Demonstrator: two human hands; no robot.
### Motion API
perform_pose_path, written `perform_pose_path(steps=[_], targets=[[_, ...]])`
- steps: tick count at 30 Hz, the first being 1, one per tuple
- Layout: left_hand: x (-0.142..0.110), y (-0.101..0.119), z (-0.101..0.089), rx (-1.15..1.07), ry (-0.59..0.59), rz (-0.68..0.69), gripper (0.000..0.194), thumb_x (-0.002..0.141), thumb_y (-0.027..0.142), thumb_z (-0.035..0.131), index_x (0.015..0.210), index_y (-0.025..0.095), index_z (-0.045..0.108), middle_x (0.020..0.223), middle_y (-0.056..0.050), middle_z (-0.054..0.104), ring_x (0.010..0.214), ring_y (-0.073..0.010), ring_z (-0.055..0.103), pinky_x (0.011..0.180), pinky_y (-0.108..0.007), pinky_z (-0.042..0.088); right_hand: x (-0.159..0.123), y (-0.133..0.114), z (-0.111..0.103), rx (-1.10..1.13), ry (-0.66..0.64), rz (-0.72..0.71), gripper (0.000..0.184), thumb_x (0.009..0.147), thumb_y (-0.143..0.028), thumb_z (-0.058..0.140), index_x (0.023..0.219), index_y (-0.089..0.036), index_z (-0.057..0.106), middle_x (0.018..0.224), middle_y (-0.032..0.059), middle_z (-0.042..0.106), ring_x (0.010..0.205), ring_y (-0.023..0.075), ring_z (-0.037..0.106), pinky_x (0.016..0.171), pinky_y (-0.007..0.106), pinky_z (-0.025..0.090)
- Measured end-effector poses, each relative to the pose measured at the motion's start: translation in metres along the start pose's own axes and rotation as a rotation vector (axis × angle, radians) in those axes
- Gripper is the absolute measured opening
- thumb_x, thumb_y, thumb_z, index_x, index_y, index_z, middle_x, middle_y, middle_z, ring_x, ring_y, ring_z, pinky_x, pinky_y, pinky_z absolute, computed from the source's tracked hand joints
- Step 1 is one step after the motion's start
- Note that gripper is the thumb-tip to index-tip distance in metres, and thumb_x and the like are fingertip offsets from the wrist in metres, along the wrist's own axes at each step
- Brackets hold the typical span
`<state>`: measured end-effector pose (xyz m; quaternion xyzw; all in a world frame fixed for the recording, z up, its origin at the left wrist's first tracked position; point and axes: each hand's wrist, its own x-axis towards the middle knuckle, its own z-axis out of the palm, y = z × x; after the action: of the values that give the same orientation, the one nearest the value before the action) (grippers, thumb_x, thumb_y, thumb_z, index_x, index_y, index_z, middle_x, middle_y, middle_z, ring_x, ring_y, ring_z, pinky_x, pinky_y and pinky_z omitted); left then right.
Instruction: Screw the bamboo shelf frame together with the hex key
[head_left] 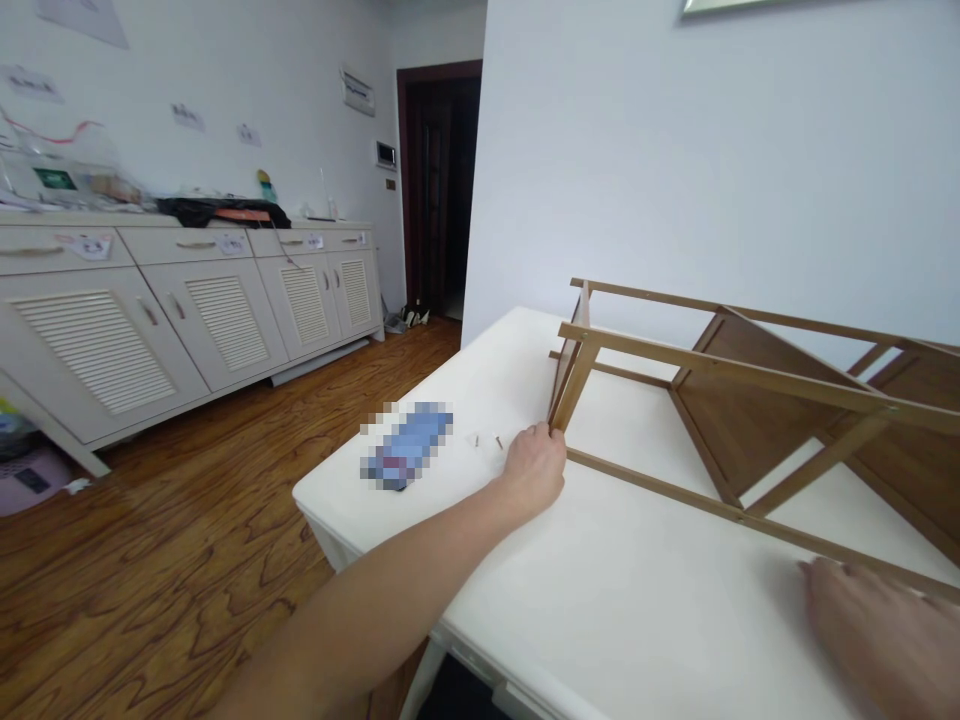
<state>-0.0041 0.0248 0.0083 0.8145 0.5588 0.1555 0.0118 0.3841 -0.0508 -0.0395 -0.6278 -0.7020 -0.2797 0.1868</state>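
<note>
A brown wooden shelf frame (750, 400) lies on its side on a white table (600, 600). My left hand (534, 468) reaches across the table and is closed on the near left end of the frame, where a slanted leg meets the lower rail. At the lower right, my right hand (881, 630) is blurred and rests against the frame's lower rail, fingers seeming to lie flat. Two small wooden dowels (487, 440) lie on the table just left of my left hand.
A blurred blue object (406, 445) lies near the table's left edge. White louvred cabinets (187, 310) with clutter on top line the left wall. Wood flooring (187, 540) fills the room's left side, and a dark doorway (439, 190) stands behind. A white wall rises past the table.
</note>
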Motion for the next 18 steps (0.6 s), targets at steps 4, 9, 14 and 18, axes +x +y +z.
perform_pose_path(steps=[4,9,14,18], targets=[[-0.001,0.003,0.001,0.030,-0.012,0.015,0.026,0.075,0.007,0.055,0.101,0.007,0.059,0.104,-0.018,0.057,0.095,-0.0262,0.059,0.081,-0.036,0.050,0.025,-0.086,-0.021,-0.117,-0.051,-0.241,0.027,0.091,-0.036,0.041,0.090,-0.024,0.064,0.072,0.0097,0.070,0.060,0.0250,0.064,0.059,0.037,0.041],[0.001,-0.011,-0.003,-0.051,-0.044,0.032,0.025,0.077,0.004,0.051,0.100,0.010,0.059,0.100,-0.013,0.061,0.090,-0.0243,0.061,0.077,-0.034,0.050,0.062,-0.145,-0.012,-0.105,-0.025,-0.304,0.032,0.097,-0.031,0.036,0.118,-0.017,0.057,0.078,0.0056,0.070,0.062,0.0196,0.064,0.054,0.029,0.036],[0.007,-0.030,-0.002,-0.119,-0.046,0.024,0.030,0.079,-0.001,0.043,0.098,0.015,0.059,0.096,-0.009,0.064,0.093,-0.0220,0.062,0.083,-0.032,0.048,0.080,-0.159,0.009,-0.096,-0.131,-0.290,0.032,0.098,-0.027,0.037,0.120,-0.016,0.057,0.079,0.0054,0.068,0.060,0.0170,0.063,0.051,0.027,0.031],[0.010,-0.036,0.003,-0.130,-0.040,0.001,0.031,0.077,0.000,0.043,0.099,0.015,0.059,0.095,-0.010,0.066,0.091,-0.0227,0.062,0.080,-0.032,0.048,0.080,-0.161,0.010,-0.027,-0.198,-0.219,0.032,0.098,-0.030,0.035,0.115,-0.020,0.061,0.082,0.0052,0.068,0.063,0.0166,0.064,0.051,0.026,0.031]])
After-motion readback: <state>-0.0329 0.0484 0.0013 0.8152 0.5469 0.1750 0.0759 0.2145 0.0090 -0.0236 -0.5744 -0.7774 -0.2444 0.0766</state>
